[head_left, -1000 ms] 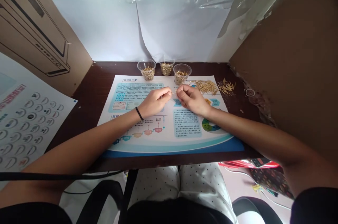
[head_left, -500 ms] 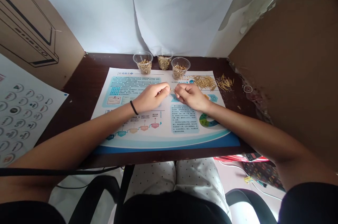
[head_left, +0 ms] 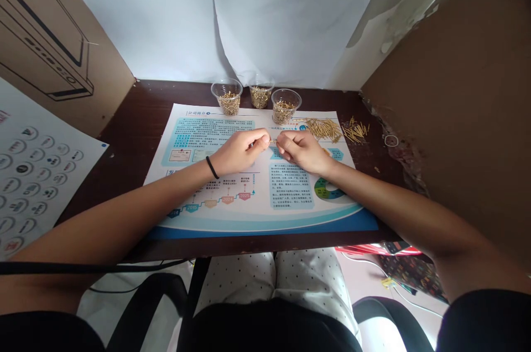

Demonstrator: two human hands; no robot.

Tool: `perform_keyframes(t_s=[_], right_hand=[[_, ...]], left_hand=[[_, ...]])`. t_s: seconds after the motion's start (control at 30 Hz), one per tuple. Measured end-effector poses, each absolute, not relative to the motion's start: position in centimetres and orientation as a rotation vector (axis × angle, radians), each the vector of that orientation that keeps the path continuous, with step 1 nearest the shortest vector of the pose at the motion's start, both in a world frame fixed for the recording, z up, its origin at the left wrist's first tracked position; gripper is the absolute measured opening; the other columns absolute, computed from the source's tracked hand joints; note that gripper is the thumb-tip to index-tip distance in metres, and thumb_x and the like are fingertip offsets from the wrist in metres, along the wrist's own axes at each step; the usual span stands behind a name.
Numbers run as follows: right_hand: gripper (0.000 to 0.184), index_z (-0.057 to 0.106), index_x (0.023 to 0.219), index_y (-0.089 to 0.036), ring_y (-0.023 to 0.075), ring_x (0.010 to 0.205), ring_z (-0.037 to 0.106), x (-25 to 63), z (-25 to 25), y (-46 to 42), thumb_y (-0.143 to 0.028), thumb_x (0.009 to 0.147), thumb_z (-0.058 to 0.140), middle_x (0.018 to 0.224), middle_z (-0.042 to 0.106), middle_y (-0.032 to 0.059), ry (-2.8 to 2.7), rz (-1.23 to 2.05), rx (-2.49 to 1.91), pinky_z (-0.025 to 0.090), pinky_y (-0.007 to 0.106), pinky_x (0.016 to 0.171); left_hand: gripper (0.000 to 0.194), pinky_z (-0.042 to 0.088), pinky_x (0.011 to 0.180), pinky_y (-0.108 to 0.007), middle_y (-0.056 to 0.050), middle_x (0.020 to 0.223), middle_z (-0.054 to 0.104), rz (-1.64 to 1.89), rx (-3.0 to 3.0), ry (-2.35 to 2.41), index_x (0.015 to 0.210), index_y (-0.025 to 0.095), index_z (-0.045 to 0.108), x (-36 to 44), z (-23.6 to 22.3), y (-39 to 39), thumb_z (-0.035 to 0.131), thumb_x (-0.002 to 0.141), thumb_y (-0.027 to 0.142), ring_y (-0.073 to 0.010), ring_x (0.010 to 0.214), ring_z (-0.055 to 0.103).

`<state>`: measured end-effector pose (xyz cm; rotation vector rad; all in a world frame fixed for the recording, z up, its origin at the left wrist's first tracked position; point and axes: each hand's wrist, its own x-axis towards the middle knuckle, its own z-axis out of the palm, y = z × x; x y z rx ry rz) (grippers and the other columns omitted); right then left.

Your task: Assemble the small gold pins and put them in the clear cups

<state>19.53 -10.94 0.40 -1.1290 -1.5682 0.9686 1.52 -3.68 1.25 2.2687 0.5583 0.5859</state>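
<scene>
Spanning the narrow gap between fingertips, a slim gold piece (head_left: 272, 141) now looks continuous where separate tips showed a second ago, suggesting its parts have met. Left hand (head_left: 240, 150) and right hand (head_left: 302, 151) pinch its ends closely; loose gold pins (head_left: 324, 130) lie at the right hand's two o'clock.

So the big printed sheet (head_left: 257, 224) in the middle of the frame has the heading 公司简介 (head_left: 196, 113) near its top left corner, and a partly covered heading starting 发 (head_left: 170, 172) lower down. Along the timeline (head_left: 211, 203) at lower left I can read 2015, 2024 and 2025, plus a half-hidden one ending in 14. Body text's too tiny for me, same with the logos (head_left: 35, 175) on the far-left sheet (head_left: 41, 119).
</scene>
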Motion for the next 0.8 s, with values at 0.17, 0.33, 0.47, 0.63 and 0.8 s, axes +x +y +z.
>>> perform_keyframes(t_s=[0.17, 0.33, 0.47, 0.63, 0.8], right_hand=[[0.042, 0.047, 0.06, -0.019, 0.0057, 0.044, 0.036, 19.6, 0.4, -10.9, -0.044, 0.094, 0.049, 0.048, 0.043, -0.0059, -1.602, 0.937, -1.135, 0.032, 0.023, 0.047], [0.036, 0.045, 0.06, -0.019, 0.0068, 0.051, 0.039, 19.4, 0.4, -10.8, -0.033, 0.094, 0.048, 0.052, 0.044, -0.0053, -1.691, 0.798, -1.18, 0.034, 0.023, 0.053], [0.033, 0.043, 0.059, -0.019, 0.0072, 0.052, 0.038, 19.3, 0.2, -10.8, -0.025, 0.091, 0.046, 0.054, 0.042, -0.0048, -1.749, 0.717, -1.231, 0.032, 0.024, 0.053], [0.032, 0.039, 0.059, -0.019, 0.0076, 0.053, 0.035, 19.0, 0.0, -10.8, -0.025, 0.09, 0.045, 0.055, 0.039, -0.0048, -1.767, 0.667, -1.263, 0.03, 0.025, 0.053], [0.031, 0.038, 0.06, -0.019, 0.0078, 0.054, 0.035, 18.9, 0.1, -10.8, -0.026, 0.089, 0.045, 0.056, 0.039, -0.0044, -1.771, 0.631, -1.3, 0.03, 0.025, 0.055]], left_hand=[[0.032, 0.029, 0.054, -0.024, 0.004, 0.06, 0.041, 0.596, 2.292, 0.557, 0.07, 0.017, 0.045, 1.5, 1.2, -3.6, 0.038, 0.096, 0.033, -0.0088, 0.053, 0.035], [0.029, 0.028, 0.053, -0.022, 0.004, 0.057, 0.04, 0.671, 2.327, 0.577, 0.068, 0.016, 0.048, 1.6, 1.1, -3.8, 0.041, 0.094, 0.028, -0.008, 0.052, 0.033], [0.028, 0.029, 0.054, -0.022, 0.004, 0.056, 0.044, 0.713, 2.362, 0.646, 0.067, 0.015, 0.053, 1.6, 1.1, -4.2, 0.043, 0.091, 0.025, -0.008, 0.052, 0.036], [0.027, 0.029, 0.052, -0.022, 0.003, 0.054, 0.047, 0.755, 2.386, 0.724, 0.064, 0.014, 0.056, 1.8, 1.0, -4.7, 0.044, 0.086, 0.021, -0.0087, 0.051, 0.037], [0.025, 0.029, 0.052, -0.023, 0.003, 0.05, 0.045, 0.831, 2.378, 0.774, 0.06, 0.015, 0.054, 1.9, 1.1, -5.2, 0.045, 0.083, 0.018, -0.0082, 0.048, 0.035]])
